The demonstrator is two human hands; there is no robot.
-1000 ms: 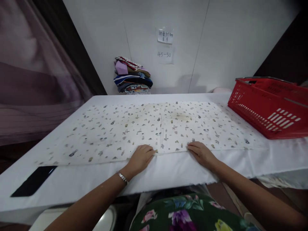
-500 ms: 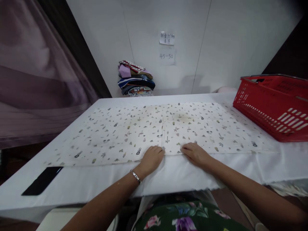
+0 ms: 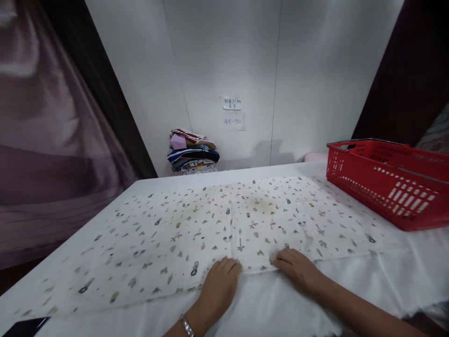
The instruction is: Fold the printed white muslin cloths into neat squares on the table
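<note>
Printed cloth (image 3: 210,224): pale w/ small scattered motifs; lay flat on white-covered table (image 3: 386,285), mid-top. Ran w/ long axis left–right, approx. parallel to table's near edge. Pointed short ends at purplish curtain (image 3: 52,164) on left & red basket (image 3: 386,187) on right. Showed centre crease front-to-back & yellowish stains toward far middle.

Edges: near hem kept a little back from table's near edge, w/ strip of bare white cover between. Far hem stopped short of wall side, bare strip there too.

Left hand (image 3: 219,285): rested palm-down on near hem just left of crease, fingers unclenched, tips on print, clasped nothing. Wore silver bracelet (image 3: 187,325) at wrist.

Right hand (image 3: 298,269): rested likewise on hem just right of crease, fingers loose & flat, gripped nothing. Sat near left hand, not touching it.

Room: reached close to table's left edge at cloth's left end. Left wide wrinkled stretch of bare cover past right end, in front of basket. Basket stood far-right on table, near cloth's far-right corner; couldn't tell if touching.

Further out: dark flat obj. (image 3: 24,327) peeked in at bottom-left, just beyond cloth's near-left corner. Stack of folded clothes (image 3: 192,152) sat at far edge against wall, well apart from hands. Two paper notes (image 3: 232,112) stuck on wall, up & right of stack.
</note>
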